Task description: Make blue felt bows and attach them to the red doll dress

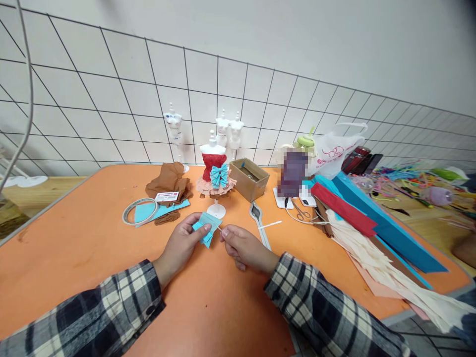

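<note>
My left hand (186, 238) pinches a small piece of light blue crepe paper (207, 229), folded at its lower edge. Beside it, my right hand (243, 246) has its fingers closed on a thin white stick or strip that reaches the paper's right edge; its exact kind is too small to make out. Just behind the hands stands a miniature dress form (212, 148) on a white base. It wears a red bodice, a pleated blue bow (219, 176) and a ruffled peach skirt (215, 186).
Left are brown crepe paper (169, 181) and a tape roll (140, 212). A cardboard box (250, 179), a grey-handled tool (260, 223) and scissors (302, 213) lie to the right, before paper strips (366, 253). White dress forms (174, 124) stand along the wall.
</note>
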The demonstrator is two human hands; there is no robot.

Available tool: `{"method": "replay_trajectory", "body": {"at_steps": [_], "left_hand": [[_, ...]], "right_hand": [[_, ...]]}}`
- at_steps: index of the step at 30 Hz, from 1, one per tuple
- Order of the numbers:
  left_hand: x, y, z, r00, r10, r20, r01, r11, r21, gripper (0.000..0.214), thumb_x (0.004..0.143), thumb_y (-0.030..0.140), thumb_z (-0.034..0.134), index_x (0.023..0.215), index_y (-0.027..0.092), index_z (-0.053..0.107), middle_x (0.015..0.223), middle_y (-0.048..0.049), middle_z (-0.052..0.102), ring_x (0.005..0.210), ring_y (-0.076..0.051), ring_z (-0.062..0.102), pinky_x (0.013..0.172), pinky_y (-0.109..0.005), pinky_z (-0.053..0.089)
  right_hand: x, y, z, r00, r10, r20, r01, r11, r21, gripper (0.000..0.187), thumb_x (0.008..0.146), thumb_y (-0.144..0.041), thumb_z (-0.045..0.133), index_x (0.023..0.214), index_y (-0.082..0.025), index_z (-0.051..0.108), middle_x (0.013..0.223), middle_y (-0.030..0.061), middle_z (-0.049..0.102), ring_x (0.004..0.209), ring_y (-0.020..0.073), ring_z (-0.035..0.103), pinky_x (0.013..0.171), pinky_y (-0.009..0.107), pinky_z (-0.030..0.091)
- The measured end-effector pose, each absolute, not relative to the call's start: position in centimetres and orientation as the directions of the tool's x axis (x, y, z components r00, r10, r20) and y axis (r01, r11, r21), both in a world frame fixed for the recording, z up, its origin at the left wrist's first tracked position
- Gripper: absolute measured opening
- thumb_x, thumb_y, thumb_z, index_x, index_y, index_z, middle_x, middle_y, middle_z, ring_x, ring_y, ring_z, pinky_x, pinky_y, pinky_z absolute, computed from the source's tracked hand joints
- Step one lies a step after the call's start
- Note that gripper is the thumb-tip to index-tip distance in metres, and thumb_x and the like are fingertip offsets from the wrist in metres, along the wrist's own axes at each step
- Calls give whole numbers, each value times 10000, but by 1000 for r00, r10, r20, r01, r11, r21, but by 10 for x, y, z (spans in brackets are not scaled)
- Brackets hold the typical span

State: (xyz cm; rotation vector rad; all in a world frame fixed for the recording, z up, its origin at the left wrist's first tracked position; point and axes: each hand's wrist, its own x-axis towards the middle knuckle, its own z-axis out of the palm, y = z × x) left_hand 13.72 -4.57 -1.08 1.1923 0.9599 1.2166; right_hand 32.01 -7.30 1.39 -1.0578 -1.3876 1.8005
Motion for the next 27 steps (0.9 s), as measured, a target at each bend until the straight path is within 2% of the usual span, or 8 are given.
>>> {"method": "replay_trajectory", "body": {"at_steps": [16,20,27], "left_hand": [[136,-47,-10,203,975,94,-91,-77,993,327,733,397,773,942,178,649,832,-29,669,723,-176,582,657,-261,466],[137,-50,-8,244,966,86,-52,-76,996,354,735,409,765,962,171,635,817,-17,659,712,-172,581,630,-252,469],[138,-50,-7,263,958,115,-51,-105,993,358,757,391,751,1002,169,615,877,-18,658,767,-167,585,684,-257,478]], "right_hand": [[322,-70,6,-474,860,-190,65,-181,-981,307,941,-528,413,905,-229,473,582,-93,362,376,50,255,293,146,297],[323,-70,3,-473,857,-207,73,-196,-978,331,925,-557,437,921,-229,479,600,-90,366,396,50,272,308,146,295],[324,-69,3,-486,847,-216,52,-219,-974,343,918,-561,469,987,-226,501,594,-97,323,411,46,241,327,146,266]]}}
